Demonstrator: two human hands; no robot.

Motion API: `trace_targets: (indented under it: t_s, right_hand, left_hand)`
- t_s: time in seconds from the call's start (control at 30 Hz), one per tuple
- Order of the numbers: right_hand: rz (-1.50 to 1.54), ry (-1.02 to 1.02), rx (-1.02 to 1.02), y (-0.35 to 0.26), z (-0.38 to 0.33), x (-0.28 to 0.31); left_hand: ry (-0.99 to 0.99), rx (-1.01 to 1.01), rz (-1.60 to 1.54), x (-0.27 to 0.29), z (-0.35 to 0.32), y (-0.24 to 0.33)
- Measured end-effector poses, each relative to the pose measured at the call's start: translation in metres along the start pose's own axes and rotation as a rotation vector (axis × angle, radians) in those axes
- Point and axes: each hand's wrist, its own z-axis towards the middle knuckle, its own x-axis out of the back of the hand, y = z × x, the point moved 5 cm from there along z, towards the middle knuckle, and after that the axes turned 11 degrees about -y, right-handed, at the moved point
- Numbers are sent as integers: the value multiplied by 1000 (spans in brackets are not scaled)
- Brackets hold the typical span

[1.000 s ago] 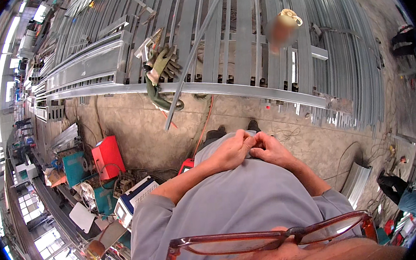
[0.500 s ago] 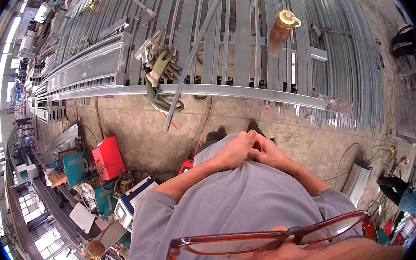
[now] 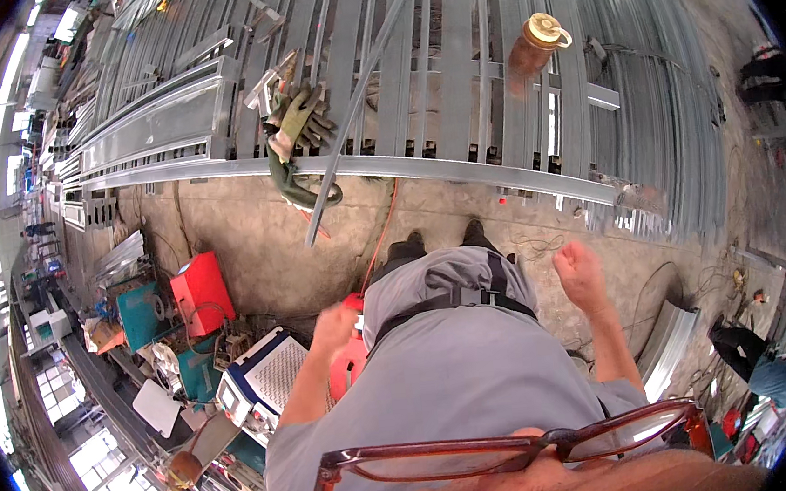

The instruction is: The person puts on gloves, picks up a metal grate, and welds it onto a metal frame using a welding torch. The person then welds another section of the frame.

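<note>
Both hands, left [image 3: 335, 328] and right [image 3: 581, 274], look fisted, seemingly empty.

Gloves [image 3: 299, 115] lie on rails [image 3: 453, 72], bottle [image 3: 532, 44] to their right.

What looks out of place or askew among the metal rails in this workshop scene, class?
One long metal bar lies slanted across the neat parallel rails, its lower end poking past the frame's edge over the floor. A pair of work gloves droops over that edge, and a bottle sits on the rails.

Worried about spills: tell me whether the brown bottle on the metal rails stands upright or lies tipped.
Upright: the brown bottle stands on the metal rails, its tan cap on top.
</note>
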Motion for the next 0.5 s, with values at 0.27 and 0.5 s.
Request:
trace_targets:
  t_s: [0.27, 0.5]
  right_hand:
    - [793, -896, -541, 120, -128, -138]
    - [602, -739, -612, 130, -127, -160]
  left_hand:
    - [-522, 293, 101, -86, -35, -127]
    - [-472, 256, 99, -88, -28, -118]
